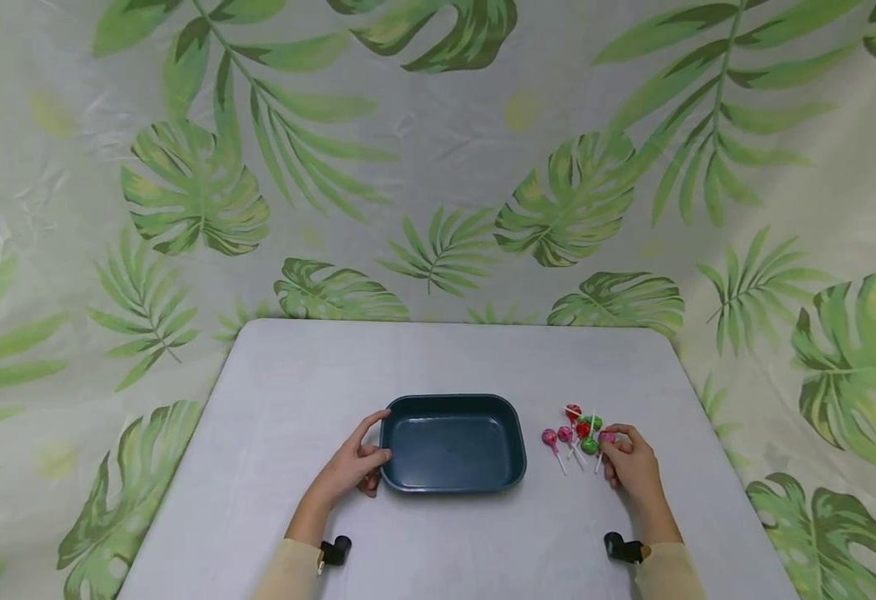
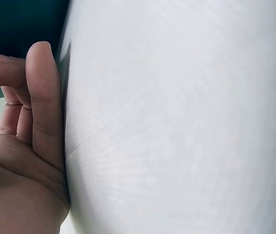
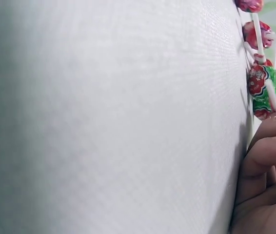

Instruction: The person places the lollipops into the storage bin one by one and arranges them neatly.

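Note:
A dark blue rectangular tray (image 1: 453,490) lies on the white table. At its left end my left hand (image 1: 351,468) holds the rim, the forefinger by the far corner and the thumb lower down; the left wrist view shows curled fingers (image 2: 44,97) close against the tray wall (image 2: 26,24). To the right of the tray lies a loose cluster of wrapped lollipops: pink (image 1: 549,437), red (image 1: 573,411) and green (image 1: 590,447). My right hand (image 1: 633,467) pinches a pink lollipop (image 1: 607,437) at the cluster's right side. Green-wrapped lollipops (image 3: 262,90) show just beyond the fingers in the right wrist view.
The white table (image 1: 317,358) has rounded far corners. Behind it hangs a leaf-patterned cloth (image 1: 438,167). Small black devices are strapped to the left wrist (image 1: 335,551) and the right wrist (image 1: 623,547).

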Demonstrator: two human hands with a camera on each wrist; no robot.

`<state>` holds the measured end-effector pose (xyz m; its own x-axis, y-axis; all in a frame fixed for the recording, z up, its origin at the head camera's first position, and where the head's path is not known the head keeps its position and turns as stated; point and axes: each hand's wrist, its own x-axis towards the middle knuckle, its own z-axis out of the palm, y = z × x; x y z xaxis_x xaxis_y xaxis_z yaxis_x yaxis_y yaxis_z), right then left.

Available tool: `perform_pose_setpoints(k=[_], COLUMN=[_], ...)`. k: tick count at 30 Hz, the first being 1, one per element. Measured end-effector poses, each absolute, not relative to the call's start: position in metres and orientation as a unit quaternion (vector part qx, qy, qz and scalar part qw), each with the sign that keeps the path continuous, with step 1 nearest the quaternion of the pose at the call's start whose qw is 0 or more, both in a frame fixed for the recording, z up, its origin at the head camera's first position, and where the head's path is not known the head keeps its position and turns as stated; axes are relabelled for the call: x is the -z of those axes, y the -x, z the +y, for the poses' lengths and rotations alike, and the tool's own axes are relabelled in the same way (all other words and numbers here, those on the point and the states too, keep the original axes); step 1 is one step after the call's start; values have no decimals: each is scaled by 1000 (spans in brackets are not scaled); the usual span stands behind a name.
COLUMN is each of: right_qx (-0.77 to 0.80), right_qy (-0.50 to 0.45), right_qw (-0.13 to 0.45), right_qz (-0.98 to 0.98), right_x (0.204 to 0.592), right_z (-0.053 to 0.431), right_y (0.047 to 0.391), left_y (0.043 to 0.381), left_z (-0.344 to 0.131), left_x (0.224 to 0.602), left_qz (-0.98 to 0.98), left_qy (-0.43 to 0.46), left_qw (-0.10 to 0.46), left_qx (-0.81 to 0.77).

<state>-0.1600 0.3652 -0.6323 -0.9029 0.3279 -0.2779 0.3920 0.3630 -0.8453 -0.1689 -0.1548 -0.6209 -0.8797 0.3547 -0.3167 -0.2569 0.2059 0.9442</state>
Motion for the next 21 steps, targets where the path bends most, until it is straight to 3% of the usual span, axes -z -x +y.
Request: perform_pose_setpoints(k=[11, 21], right_qx=[564, 629], right_qy=[-197, -134], right_qw=[31, 23], right_qz=[801, 766], right_x=[604, 570], right_z=[345, 297], right_y=[160, 156], left_y=[168, 168], left_z=[-156, -155], left_x=[621, 624], left_qz=[743, 745], left_qy=[-35, -34], left_qw=[234, 231], left_qx=[-626, -625])
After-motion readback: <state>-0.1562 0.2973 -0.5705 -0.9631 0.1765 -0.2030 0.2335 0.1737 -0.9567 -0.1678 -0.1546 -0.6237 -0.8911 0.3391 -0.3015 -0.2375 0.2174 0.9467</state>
